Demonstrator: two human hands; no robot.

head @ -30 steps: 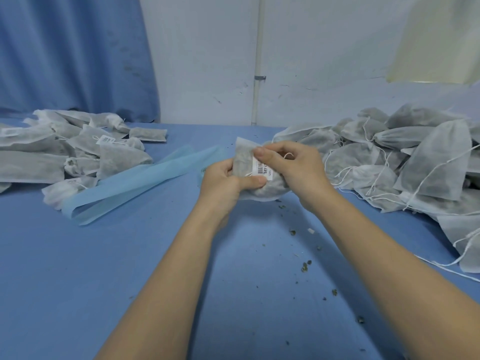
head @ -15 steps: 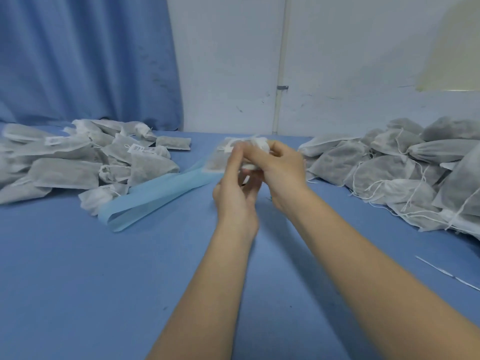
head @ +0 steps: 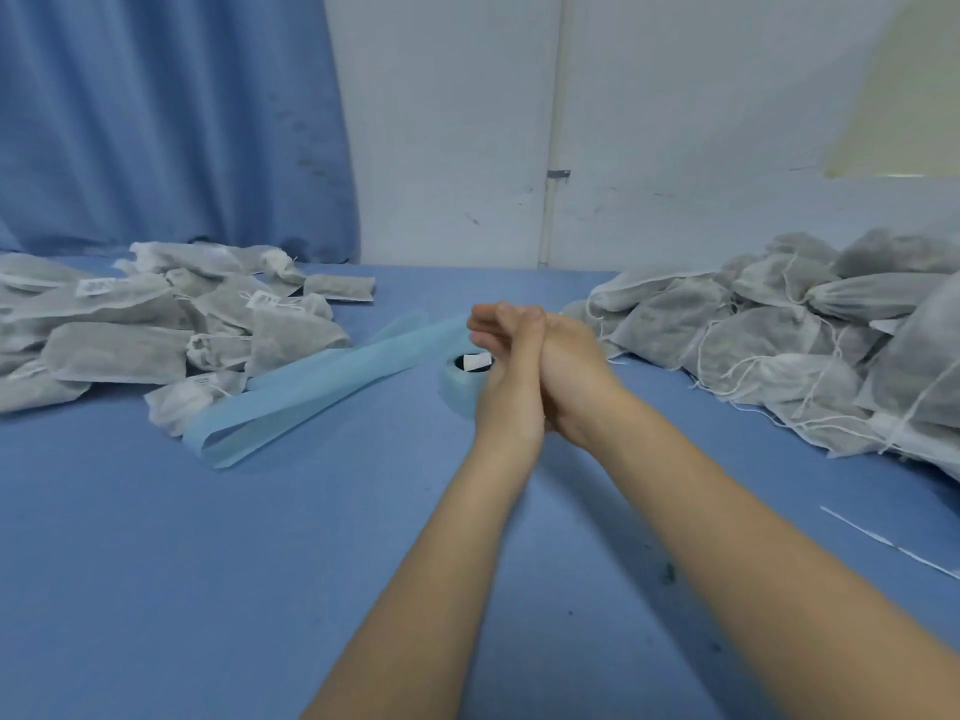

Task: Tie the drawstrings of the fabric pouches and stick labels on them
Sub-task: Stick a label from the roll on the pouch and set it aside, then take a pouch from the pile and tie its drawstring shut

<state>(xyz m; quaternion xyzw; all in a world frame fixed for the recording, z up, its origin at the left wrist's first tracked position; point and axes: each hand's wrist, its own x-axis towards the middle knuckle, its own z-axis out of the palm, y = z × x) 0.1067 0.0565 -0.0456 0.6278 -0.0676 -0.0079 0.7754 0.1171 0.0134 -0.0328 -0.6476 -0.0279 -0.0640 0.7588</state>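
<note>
The pouches heaped at my right look light and soft, thin non-woven fabric that will crumple under any squeeze, with loose filling that shifts inside; their white drawstrings trail out thin and limp, so I judge the place to take hold is the gathered neck, pinching the two cord ends just beside it. The labelled pouches lie in a pile at my left, well apart from the untied heap. Between the piles sits the label roll with its pale blue backing strip running off toward the left pile; one white label shows at the roll's core, and I expect it to be flimsy and sticky, best lifted by an edge.

My left hand and right hand are pressed together palm to palm just above the roll, both forearms reaching forward over the blue table. The fingers lie straight and relaxed, pointing away and to the left, and I see nothing held between them, though the frame is blurred there
</note>
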